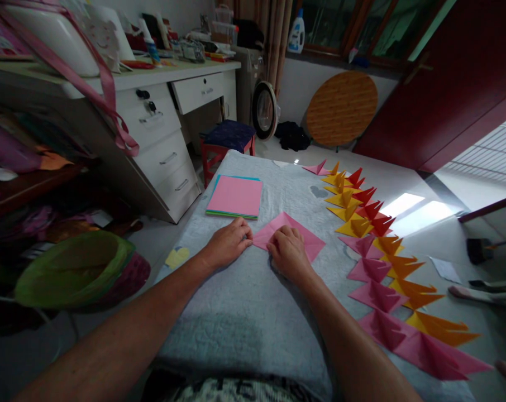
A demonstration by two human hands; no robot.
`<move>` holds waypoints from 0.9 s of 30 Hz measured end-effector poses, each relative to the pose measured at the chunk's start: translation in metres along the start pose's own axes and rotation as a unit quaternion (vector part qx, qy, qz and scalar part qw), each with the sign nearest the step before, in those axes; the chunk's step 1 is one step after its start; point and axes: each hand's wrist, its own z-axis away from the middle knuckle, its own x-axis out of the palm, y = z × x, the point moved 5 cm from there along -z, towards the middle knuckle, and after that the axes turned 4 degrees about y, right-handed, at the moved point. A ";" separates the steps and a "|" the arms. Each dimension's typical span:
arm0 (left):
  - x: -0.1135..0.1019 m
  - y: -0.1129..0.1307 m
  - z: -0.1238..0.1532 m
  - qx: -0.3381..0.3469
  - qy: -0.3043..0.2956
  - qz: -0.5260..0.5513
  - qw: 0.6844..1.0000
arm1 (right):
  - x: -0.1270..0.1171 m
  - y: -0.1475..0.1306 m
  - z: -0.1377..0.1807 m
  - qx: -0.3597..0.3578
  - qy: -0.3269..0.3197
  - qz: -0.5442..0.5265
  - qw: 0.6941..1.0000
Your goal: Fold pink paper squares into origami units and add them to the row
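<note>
A creased pink sheet of origami paper lies on the cloth-covered table, turned so that its corners point left, right and away from me. At its left corner my left hand is closed, thumb and fingers pinching the tip. My right hand rests on the middle of the sheet with curled fingers pressed on it, hiding the near part. Just beyond my left hand is a stack of square coloured paper, pink on top with blue and green edges showing.
Folded paper birds stand in rows along the table's right side: pink ones, yellow ones, red ones and orange ones. A green-lined bin is on the floor at left. A stool stands past the table.
</note>
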 end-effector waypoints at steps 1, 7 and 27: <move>0.000 0.000 0.000 0.000 0.000 -0.003 1.000 | 0.000 0.000 0.000 -0.001 0.001 0.000 1.000; 0.001 0.000 -0.001 -0.004 0.007 -0.021 1.000 | 0.000 0.001 -0.001 -0.004 0.013 0.002 1.000; 0.002 -0.001 0.000 -0.027 0.020 -0.019 0.999 | 0.000 0.000 0.000 0.005 0.015 0.001 1.000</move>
